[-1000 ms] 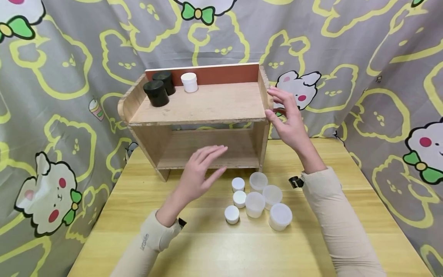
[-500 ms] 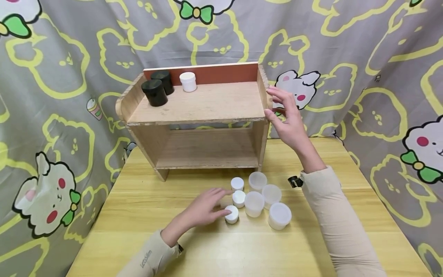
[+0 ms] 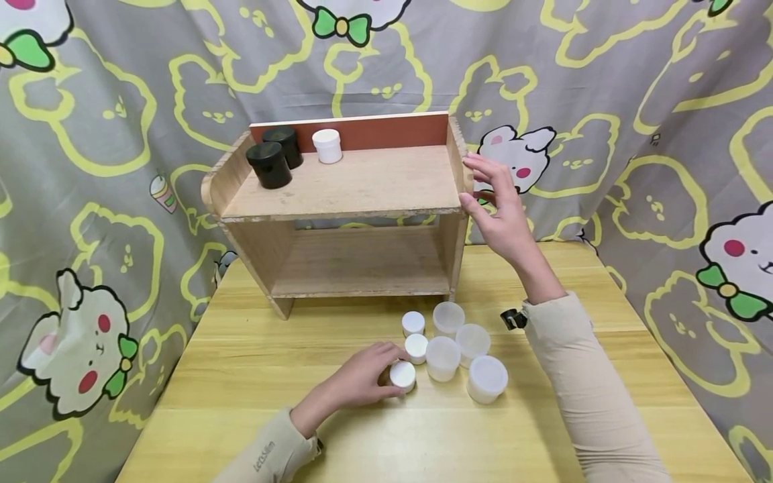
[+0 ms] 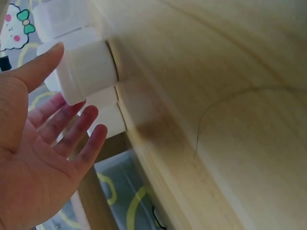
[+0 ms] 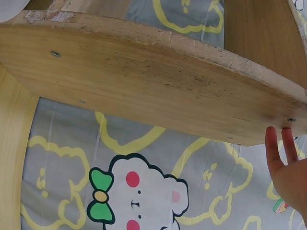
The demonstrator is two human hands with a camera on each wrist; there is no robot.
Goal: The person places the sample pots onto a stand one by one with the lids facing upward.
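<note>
My left hand is at a small white lidded jar on the table, thumb on its near side and fingertips on its far side. The left wrist view shows that jar between thumb and fingers. My right hand rests its fingertips against the right side panel of a two-tier wooden shelf. In the right wrist view, two extended fingers touch the outer face of this panel. Two more small white jars stand just beyond the left hand.
Several larger translucent tubs cluster right of the small jars. On the shelf's upper tier are two black jars and a white jar. A patterned grey curtain surrounds the wooden table.
My left hand has come down from in front of the shelf to the table and closed around the nearest small white jar. The right hand stays at the shelf's side.
</note>
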